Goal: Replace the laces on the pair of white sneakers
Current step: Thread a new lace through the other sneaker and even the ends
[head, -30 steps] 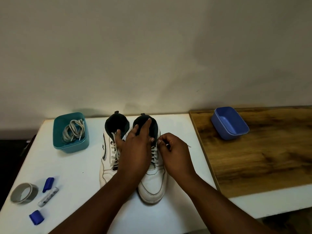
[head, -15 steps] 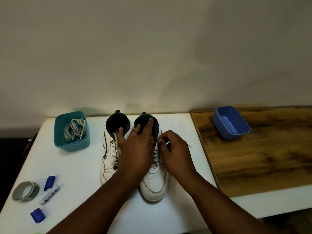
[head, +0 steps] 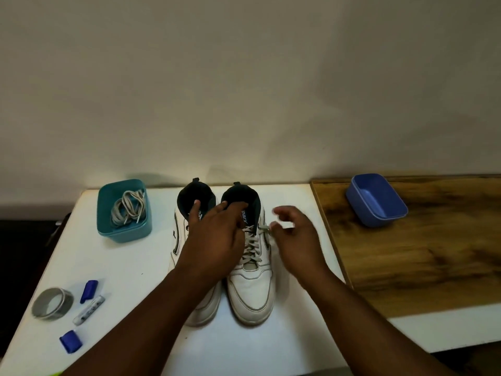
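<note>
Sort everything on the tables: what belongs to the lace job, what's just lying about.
Job:
right sneaker
left sneaker
laces in the teal tub

Lying about:
blue tub
tape roll
marker
blue caps

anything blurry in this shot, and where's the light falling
Head view: the right hand is smeared by motion blur, while the left hand and right sneaker look sharper; light pools on the wall behind the sneakers, and the teal tub casts a shadow on that wall.
</note>
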The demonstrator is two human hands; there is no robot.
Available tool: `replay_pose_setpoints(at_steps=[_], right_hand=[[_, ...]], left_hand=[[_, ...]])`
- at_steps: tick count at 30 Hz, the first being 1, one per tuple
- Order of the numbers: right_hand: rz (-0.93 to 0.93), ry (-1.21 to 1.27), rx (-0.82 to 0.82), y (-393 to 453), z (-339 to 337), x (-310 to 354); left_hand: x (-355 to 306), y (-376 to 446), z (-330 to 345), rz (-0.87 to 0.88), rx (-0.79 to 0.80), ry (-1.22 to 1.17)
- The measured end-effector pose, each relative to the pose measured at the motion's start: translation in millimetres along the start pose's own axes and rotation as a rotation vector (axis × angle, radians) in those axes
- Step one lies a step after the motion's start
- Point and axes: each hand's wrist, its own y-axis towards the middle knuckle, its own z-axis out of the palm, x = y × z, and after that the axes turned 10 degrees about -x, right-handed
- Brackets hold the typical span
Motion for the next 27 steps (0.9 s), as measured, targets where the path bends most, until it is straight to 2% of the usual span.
replay_pose_setpoints(at_steps=[1, 3, 8, 11, 14, 16, 19, 21, 23, 27], right_hand=[[-0.093, -0.106, 0.075, -4.2, 3.6, -0.4], [-0.195, -0.199, 0.096, -7.6, 3.7, 3.0], [-0.385, -0.454, -0.020, -3.9, -4.9, 2.5], [-0.432, -0.448, -0.079, -7.5, -3.6, 3.0], [-0.387, -0.238, -0.105, -10.8, -1.3, 9.4], [-0.354, -0.182, -0.083, -6.3, -4.9, 14.5], [-0.164, -0.330, 0.064, -1.0, -12.8, 7.0], [-0.081, -0.485, 0.017, -2.4, -14.3, -3.7], [-0.049, -0.461, -0.038, -1.7, -12.7, -4.9], [-0.048, -0.322, 0.102, -0.9, -6.4, -1.2]], left_hand=[[1.8, -0.2, -0.3, 0.007, -0.001, -0.002], [6.1, -1.4, -0.2, 0.018, 0.003, -0.012], [6.3, -0.3, -4.5, 0.037, 0.046, -0.017], [4.3, -1.6, -2.5, 0.056, 0.069, 0.001], [8.9, -5.9, 0.9, 0.080, 0.045, 0.017], [9.6, -6.7, 0.1, 0.069, 0.012, 0.018], [6.7, -5.7, -2.4, 0.031, -0.053, 0.046], [4.8, -5.3, -4.5, 0.009, -0.113, 0.065], [3.7, -4.1, -9.0, -0.039, -0.179, 0.051], [3.5, -2.7, -19.4, -0.068, -0.297, 0.020]])
